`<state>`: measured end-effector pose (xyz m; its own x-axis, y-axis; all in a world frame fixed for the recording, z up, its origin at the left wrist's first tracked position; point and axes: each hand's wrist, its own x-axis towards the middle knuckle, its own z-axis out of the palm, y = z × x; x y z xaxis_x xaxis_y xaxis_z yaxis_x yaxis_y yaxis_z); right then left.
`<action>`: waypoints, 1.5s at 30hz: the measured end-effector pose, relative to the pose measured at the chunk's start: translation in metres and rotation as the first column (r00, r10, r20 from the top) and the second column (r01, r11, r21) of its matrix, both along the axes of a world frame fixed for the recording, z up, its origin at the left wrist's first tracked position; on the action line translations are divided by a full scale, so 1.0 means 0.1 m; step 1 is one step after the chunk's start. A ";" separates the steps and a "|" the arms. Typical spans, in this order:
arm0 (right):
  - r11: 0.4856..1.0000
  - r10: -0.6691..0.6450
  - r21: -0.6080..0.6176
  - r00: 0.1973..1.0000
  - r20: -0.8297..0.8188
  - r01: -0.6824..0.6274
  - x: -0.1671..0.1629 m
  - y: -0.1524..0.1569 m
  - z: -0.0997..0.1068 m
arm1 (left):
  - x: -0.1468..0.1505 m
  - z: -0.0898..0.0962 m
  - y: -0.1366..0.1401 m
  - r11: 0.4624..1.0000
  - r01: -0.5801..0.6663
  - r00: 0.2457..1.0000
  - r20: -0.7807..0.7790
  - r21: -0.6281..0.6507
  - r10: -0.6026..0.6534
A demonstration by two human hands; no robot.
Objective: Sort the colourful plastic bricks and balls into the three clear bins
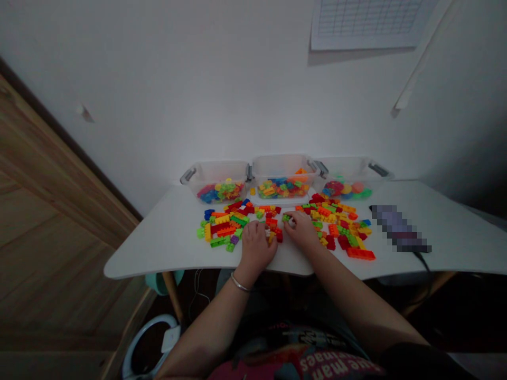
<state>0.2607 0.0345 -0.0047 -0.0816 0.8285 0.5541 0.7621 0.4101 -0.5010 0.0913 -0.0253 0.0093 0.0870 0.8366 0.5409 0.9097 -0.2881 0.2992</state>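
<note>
My left hand [258, 244], with a bracelet at its wrist, is curled low over the bricks near the table's front edge. A yellow toy brick [271, 237] shows by its thumb and fingers, but what they grip is partly hidden. Red toy bricks [271, 222] lie just beyond it. To the right, my right hand [302, 229] is closed, with a small green toy brick [285, 217] at its fingertips. Loose bricks of many colours lie on both sides: a left group [224, 231] beside my left hand and a right group [332, 216] past my right hand.
Along the wall stand three clear bins: a left bin [222, 170] and middle bin [283, 163] with small colourful pieces, and a right bin [344, 166] with rounder ones. A blurred-out device [400, 229] with a cable lies right on the white table [158, 248].
</note>
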 end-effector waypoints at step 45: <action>0.941 -0.131 0.249 0.926 -0.355 0.229 0.31 0.84 1.07 | -0.02 -0.03 0.02 0.977 0.165 0.980 -0.089 -0.139 -0.178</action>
<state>0.2918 0.1188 0.1027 0.2814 0.6174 0.7346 0.6485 0.4420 -0.6198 0.0889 -0.0228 0.0066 0.2831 0.8672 0.4096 0.8775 -0.4066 0.2545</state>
